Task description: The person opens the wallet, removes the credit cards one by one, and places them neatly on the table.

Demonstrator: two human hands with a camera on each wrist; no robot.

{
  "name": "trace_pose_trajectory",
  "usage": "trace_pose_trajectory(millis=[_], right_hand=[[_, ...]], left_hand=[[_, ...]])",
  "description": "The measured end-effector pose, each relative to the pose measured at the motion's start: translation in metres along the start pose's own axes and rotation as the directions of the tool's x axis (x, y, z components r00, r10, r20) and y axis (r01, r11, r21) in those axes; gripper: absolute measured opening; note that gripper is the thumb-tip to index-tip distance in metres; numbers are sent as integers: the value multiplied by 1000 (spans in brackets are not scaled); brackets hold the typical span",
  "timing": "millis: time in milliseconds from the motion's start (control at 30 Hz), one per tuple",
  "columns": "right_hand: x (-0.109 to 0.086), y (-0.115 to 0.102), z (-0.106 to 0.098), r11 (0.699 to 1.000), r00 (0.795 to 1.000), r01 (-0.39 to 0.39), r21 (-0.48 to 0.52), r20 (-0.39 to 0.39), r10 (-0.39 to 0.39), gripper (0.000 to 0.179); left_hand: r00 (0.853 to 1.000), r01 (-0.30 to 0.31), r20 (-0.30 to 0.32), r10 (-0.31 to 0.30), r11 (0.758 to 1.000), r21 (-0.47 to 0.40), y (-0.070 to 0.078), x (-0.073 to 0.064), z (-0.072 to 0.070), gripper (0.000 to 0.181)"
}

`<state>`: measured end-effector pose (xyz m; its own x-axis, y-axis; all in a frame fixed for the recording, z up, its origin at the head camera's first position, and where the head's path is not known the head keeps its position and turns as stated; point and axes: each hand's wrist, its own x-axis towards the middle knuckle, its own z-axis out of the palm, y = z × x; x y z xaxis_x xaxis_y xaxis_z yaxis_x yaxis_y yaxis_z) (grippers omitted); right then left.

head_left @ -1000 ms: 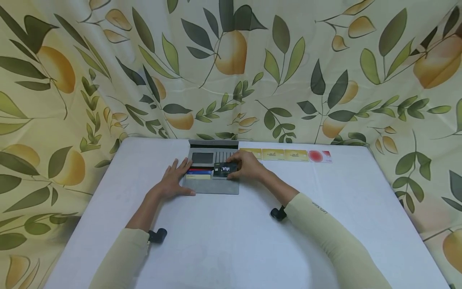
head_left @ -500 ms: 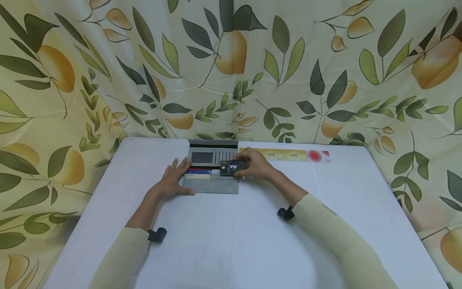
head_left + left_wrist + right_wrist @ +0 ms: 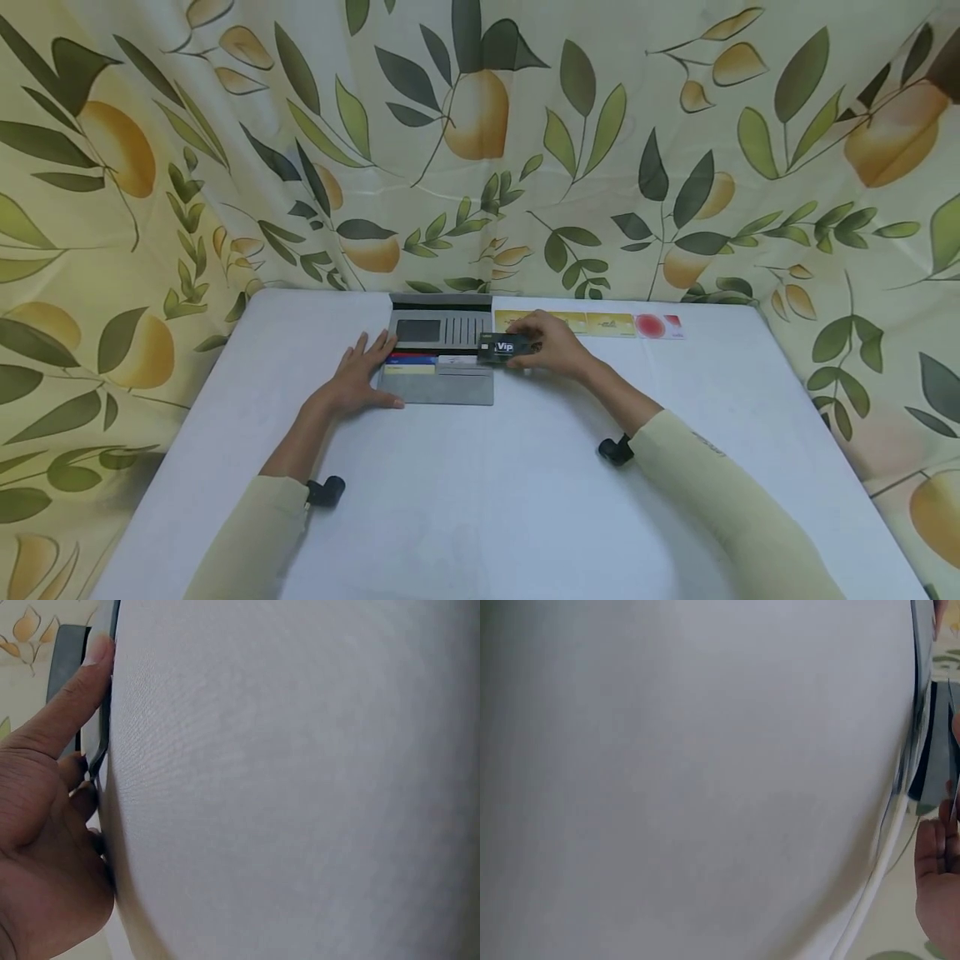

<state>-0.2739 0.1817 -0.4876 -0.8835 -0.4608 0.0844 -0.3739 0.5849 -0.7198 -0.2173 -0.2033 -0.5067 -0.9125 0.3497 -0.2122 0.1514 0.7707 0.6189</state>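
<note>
A grey wallet [image 3: 442,390] lies unfolded at the far side of the white table, with cards in its lower pockets, among them a blue card [image 3: 412,360]. My left hand [image 3: 358,382] rests along the wallet's left edge, fingers spread and thumb at the lower corner; the left wrist view shows that thumb [image 3: 75,694] on the edge. Between thumb and fingers my right hand [image 3: 558,348] pinches a black card [image 3: 493,348] marked "Vip". The card's left end overlaps the wallet's right edge. In the right wrist view the right hand [image 3: 937,885] shows only partly, at the frame's border.
Right of the wallet, a row of yellow cards [image 3: 611,325] ends in a white card with a red circle [image 3: 651,326]. My right hand partly covers the row. A patterned curtain [image 3: 480,208] hangs behind the table's far edge.
The black card has moved up out of the wallet's lower right pocket and to the right, pinched in my right hand. A whitish card shows where it was. My left hand has stayed put.
</note>
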Motion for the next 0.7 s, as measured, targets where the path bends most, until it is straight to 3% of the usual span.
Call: trace_pose_trajectory(millis=[300, 700], right_hand=[[-10, 12, -15, 997, 999, 0, -76, -44, -4, 55], [-26, 26, -30, 997, 997, -49, -60, -68, 45, 55]], left_hand=[[1000, -16, -5, 16, 1000, -12, -2, -1, 2, 122], [1000, -13, -6, 13, 1000, -16, 1, -2, 1, 122]])
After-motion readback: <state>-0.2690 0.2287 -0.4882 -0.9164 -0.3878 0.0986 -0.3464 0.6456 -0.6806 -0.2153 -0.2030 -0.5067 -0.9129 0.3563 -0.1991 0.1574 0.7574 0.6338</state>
